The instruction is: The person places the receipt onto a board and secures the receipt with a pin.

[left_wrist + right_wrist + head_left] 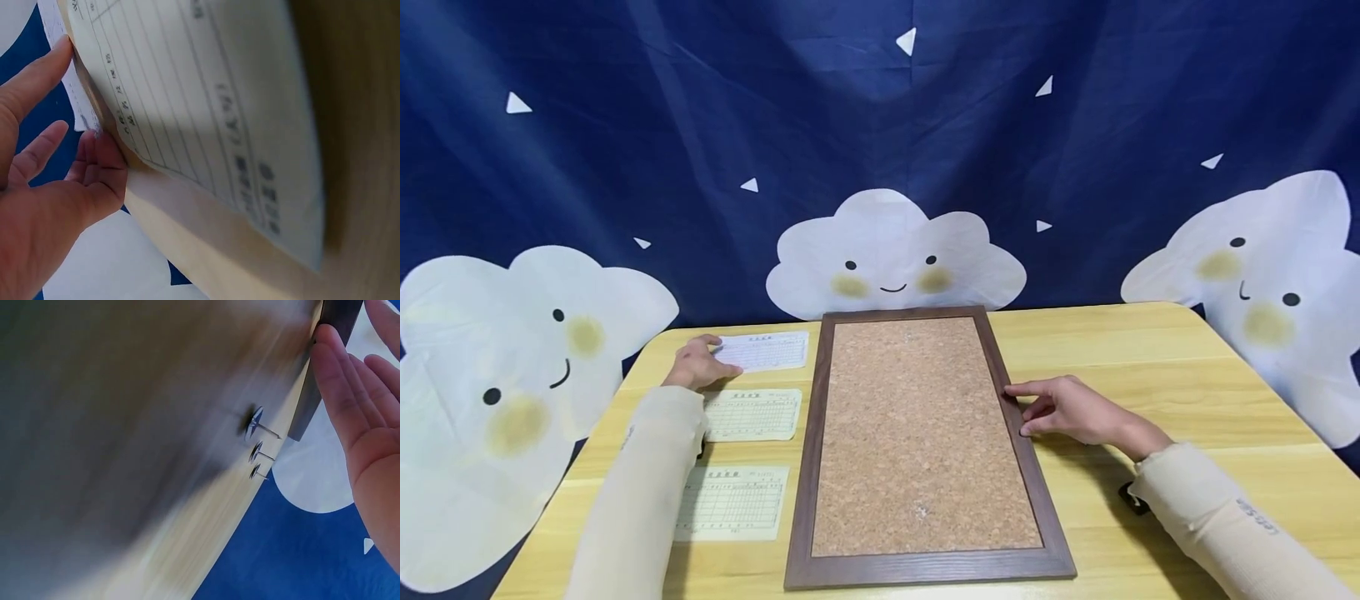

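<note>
My left hand (695, 364) is at the left end of the farthest printed paper slip (767, 352), which looks bluish white. Its thumb touches the slip's near edge and its fingers reach toward the far left corner. Nearer me lie a second, yellowish slip (756, 415) and a third slip (733, 503), both partly hidden by the left sleeve. To their right, a cork board (917, 433) in a dark brown wooden frame lies flat. My right hand (1078, 408) touches the frame's right side with outstretched index finger and thumb.
Three metal thumbtacks (255, 425) stand points up on the table in the right wrist view; the right hand and arm hide them from the head view. A dark blue curtain (850, 100) printed with clouds hangs behind the light wooden table (1150, 375).
</note>
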{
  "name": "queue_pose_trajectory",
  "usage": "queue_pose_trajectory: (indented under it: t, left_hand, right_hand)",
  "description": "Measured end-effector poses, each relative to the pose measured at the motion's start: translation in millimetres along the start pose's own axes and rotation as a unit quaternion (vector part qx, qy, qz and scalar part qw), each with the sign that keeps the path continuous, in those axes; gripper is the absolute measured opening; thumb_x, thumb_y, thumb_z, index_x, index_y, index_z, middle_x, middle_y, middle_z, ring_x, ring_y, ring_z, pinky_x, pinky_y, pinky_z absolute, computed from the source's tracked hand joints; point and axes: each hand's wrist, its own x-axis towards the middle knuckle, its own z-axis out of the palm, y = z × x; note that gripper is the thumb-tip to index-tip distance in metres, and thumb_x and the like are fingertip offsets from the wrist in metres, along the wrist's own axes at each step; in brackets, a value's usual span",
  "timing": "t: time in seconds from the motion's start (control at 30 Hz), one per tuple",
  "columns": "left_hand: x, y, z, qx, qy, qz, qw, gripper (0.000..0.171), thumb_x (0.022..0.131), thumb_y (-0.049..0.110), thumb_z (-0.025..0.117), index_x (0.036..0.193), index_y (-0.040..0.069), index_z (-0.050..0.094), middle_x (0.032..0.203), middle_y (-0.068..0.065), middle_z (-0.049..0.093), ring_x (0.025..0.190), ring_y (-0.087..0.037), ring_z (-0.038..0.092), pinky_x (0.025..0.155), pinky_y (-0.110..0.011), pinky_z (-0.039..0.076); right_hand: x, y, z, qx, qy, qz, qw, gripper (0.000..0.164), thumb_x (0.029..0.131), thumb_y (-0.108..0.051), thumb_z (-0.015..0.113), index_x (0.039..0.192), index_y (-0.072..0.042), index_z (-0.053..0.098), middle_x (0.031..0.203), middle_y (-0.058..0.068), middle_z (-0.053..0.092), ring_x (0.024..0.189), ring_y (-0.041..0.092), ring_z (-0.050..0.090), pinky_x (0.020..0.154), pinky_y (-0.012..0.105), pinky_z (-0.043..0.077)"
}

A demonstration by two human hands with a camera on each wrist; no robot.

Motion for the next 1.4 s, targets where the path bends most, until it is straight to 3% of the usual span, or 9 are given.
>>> queue_pose_trajectory:
  t: [0.2,0.5,0.6,0.8,0.9,1.07,1.4]
  left_hand:
    - [-2.8,0.1,0.6,-0.016,0.011,-0.020,0.9996,0.074,0.087,0.021,0.077,0.141,-0.008,0.036,0.136,-0.033,0.041,0.117,-0.041,0.043,0.108,-0.054,0.034]
    - [-0.1,0.0,3.5,-0.043,0.009,0.007,0.9990,0.056,0.085,0.006,0.074,0.129,-0.005,0.042,0.126,-0.029,0.045,0.110,-0.039,0.044,0.096,-0.047,0.039]
    - [0.6,0.2,3.6,-0.047,-0.001,0.009,0.9988,0.051,0.088,0.008,0.071,0.129,-0.003,0.044,0.129,-0.028,0.043,0.112,-0.040,0.042,0.098,-0.048,0.036]
    - [3.5,-0.4,6.7,-0.025,0.013,0.013,0.9995,0.054,0.092,0.020,0.069,0.132,-0.006,0.043,0.135,-0.033,0.041,0.123,-0.044,0.040,0.108,-0.054,0.031]
    - [5.6,0.2,9.2,-0.010,0.024,0.016,0.9995,0.054,0.090,0.018,0.070,0.129,-0.009,0.043,0.133,-0.034,0.044,0.122,-0.045,0.043,0.107,-0.053,0.034]
    - [7.3,2.9,10.5,-0.022,0.024,0.002,0.9995,0.055,0.090,0.015,0.069,0.130,-0.010,0.042,0.131,-0.033,0.045,0.120,-0.044,0.044,0.106,-0.054,0.036]
    - [7.5,6.5,5.7,-0.023,0.041,0.024,0.9986,0.060,0.089,0.007,0.063,0.137,-0.014,0.034,0.123,-0.032,0.050,0.113,-0.043,0.048,0.102,-0.051,0.039]
  right_hand:
    - [1.6,-1.1,1.2,-0.004,0.004,0.001,1.000,0.057,0.084,-0.007,0.080,0.133,0.011,0.057,0.103,0.014,0.073,0.089,0.017,0.071,0.072,0.025,0.055]
    - [1.1,-0.4,2.4,-0.004,0.003,0.005,1.000,0.057,0.084,-0.007,0.080,0.132,0.010,0.057,0.100,0.012,0.074,0.089,0.016,0.071,0.071,0.025,0.055]
    - [0.8,0.0,2.8,-0.002,0.005,0.004,1.000,0.056,0.084,-0.007,0.080,0.132,0.011,0.057,0.102,0.014,0.074,0.089,0.017,0.071,0.071,0.025,0.055]
    - [0.5,0.7,4.1,0.009,0.002,0.009,1.000,0.056,0.084,-0.007,0.080,0.133,0.010,0.057,0.109,0.019,0.071,0.090,0.018,0.071,0.071,0.025,0.055]
    - [0.3,0.5,4.5,0.009,0.001,0.010,1.000,0.057,0.084,-0.007,0.080,0.133,0.010,0.057,0.112,0.021,0.070,0.091,0.019,0.071,0.072,0.025,0.055]
    - [-0.1,-0.4,3.7,0.001,0.002,0.012,1.000,0.057,0.084,-0.008,0.080,0.133,0.009,0.058,0.109,0.019,0.071,0.091,0.019,0.071,0.071,0.025,0.055]
    - [1.0,-0.5,-0.1,0.001,0.000,0.014,1.000,0.056,0.083,-0.007,0.080,0.132,0.010,0.058,0.112,0.021,0.070,0.091,0.020,0.071,0.072,0.025,0.055]
